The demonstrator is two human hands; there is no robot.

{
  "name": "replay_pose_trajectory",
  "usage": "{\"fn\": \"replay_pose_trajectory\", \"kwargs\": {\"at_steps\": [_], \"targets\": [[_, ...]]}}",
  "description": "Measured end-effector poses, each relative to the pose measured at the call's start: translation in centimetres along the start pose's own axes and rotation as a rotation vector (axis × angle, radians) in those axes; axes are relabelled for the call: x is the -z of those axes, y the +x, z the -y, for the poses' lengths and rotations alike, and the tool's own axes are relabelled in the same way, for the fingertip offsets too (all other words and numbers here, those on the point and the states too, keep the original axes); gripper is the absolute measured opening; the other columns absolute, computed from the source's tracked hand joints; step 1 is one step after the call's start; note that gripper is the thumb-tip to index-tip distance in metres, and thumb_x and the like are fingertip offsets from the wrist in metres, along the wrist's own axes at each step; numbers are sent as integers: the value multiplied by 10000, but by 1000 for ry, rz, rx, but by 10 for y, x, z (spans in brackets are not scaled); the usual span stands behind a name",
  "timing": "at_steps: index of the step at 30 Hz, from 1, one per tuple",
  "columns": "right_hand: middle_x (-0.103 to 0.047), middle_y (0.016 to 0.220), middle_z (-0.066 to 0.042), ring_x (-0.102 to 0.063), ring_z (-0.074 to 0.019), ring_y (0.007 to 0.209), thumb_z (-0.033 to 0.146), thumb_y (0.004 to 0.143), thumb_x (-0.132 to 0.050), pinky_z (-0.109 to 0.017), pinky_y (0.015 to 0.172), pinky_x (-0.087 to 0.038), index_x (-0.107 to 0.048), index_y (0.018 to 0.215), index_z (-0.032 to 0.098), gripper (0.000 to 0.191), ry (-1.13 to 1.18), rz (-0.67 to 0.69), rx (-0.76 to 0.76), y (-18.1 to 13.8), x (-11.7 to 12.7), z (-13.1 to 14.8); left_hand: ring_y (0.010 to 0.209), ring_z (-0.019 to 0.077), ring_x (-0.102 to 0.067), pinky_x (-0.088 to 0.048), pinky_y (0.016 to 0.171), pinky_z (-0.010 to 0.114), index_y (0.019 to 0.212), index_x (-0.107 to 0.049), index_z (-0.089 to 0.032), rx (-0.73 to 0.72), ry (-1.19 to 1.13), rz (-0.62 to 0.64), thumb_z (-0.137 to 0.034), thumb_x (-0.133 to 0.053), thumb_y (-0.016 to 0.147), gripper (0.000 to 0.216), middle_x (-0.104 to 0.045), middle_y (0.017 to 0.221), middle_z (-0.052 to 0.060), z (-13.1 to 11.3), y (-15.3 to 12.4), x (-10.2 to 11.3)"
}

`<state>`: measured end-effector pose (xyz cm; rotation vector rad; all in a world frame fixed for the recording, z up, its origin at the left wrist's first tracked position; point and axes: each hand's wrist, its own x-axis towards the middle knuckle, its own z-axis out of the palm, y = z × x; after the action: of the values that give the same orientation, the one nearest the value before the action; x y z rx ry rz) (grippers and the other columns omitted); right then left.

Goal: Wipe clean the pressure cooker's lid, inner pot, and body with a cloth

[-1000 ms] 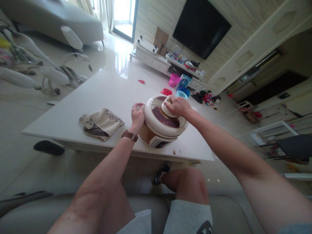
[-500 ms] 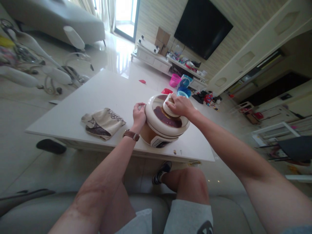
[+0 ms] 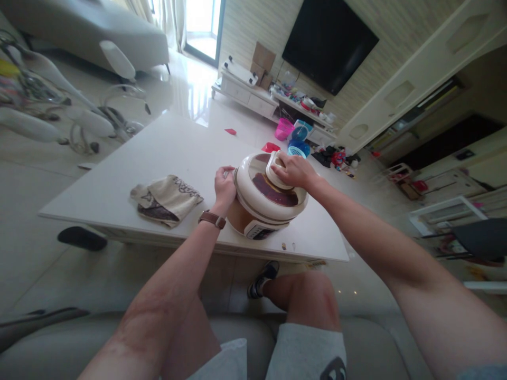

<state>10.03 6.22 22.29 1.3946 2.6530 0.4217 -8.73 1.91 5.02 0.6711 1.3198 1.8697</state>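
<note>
An electric stew pot (image 3: 237, 215) with a brown body, a cream rim and a front control panel stands on the white table (image 3: 178, 140). Its lid (image 3: 273, 207) has a see-through window and a cream handle. My right hand (image 3: 291, 170) is closed round that handle from the right. At the pot's left side, my left hand (image 3: 225, 186) has its fingers curled at the edge below the lid, where a side handle may be hidden. The lid sits slightly tilted, with a thin dark line under its left edge. A folded beige patterned cloth (image 3: 170, 199) lies left of my left hand.
Two small items (image 3: 284, 246) lie near the table's front edge. Past the table are a pink basket (image 3: 283, 129), a red basin (image 3: 271, 148) and a light blue basket (image 3: 296, 152) on the floor. A grey sofa (image 3: 253, 338) is under me.
The lid has tilted a little, its left side rising slightly from the pot's rim, with my right hand still on the handle. My left hand stays at the pot's side.
</note>
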Motion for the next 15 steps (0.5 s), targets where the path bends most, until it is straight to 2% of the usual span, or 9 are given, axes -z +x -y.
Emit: {"fn": "replay_pose_trajectory", "kwargs": {"at_steps": [9, 15], "targets": [[-771, 1141, -221, -699, -384, 1003, 560, 1066, -366, -388, 816, -410, -590, 1352, 121, 570, -2, 13, 14, -3, 2, 1, 1182, 205, -626, -431, 1112, 346, 965, -681, -217, -5, -4, 13, -147, -559, 942, 142, -702, 1187, 71, 1, 1, 1], [-769, 1162, -225, -706, -392, 1043, 594, 1073, -335, -414, 853, -452, -622, 1298, 141, 582, 20, 17, -64, 0, 3, 10, 1183, 203, -626, -432, 1113, 337, 964, -684, -213, -13, -19, 19, -150, -572, 932, 132, -688, 1181, 76, 5, 3, 1]]}}
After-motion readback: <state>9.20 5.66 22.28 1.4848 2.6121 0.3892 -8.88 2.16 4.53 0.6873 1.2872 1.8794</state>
